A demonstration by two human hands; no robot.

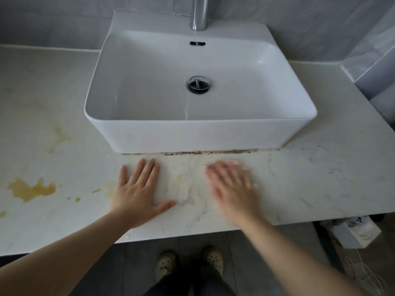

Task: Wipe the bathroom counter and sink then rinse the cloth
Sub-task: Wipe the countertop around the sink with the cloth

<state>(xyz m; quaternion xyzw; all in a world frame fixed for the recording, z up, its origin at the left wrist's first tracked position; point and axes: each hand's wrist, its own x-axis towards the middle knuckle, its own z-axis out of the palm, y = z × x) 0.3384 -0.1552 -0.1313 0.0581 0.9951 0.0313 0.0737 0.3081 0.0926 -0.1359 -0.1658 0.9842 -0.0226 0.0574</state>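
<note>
A white rectangular vessel sink (201,133) stands on a pale marble-look counter (310,178). My left hand (139,189) lies flat on the counter in front of the sink, fingers straight and spread. My right hand (233,184) is blurred by motion, palm down with straight fingers on the counter to the right of it. A whitish blur shows along its fingertips and right edge; I cannot tell whether a cloth lies under it. Between the hands the counter bears a smeared yellowish-white patch (188,184).
Yellow stains (32,190) mark the counter at the left. Dark grime (213,152) lines the sink's front base. A chrome faucet (199,13) rises behind the basin, with the drain (198,84) below. A white box (354,231) sits on the floor at right, beside my shoes (189,263).
</note>
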